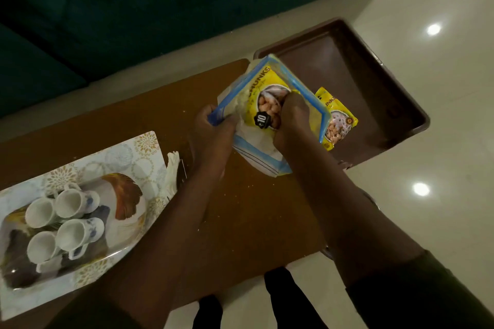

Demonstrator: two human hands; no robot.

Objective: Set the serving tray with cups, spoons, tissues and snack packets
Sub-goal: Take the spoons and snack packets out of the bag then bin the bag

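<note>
Left hand (213, 125) grip clenched on the blue-trimmed rim of a clear zip bag (256, 141), holding it open over the far right end of the brown tabletop (240, 222). Right hand (291, 117) is down inside the bag mouth, grip grasping a yellow snack packet (263, 93) printed "CHUNKS", with a black "10" badge showing. Second yellow snack packet (338, 120) lies flat in the dark brown serving tray (374, 75), near its inner side, just beside the bag. That tray overhangs the tabletop's far right corner. At the left end, a patterned white tray (128, 157) carries four white cups (64, 222) lying on their sides, clustered and touching. Crumbs are scattered across the tabletop middle. Dark sleeve on the right forearm.
</note>
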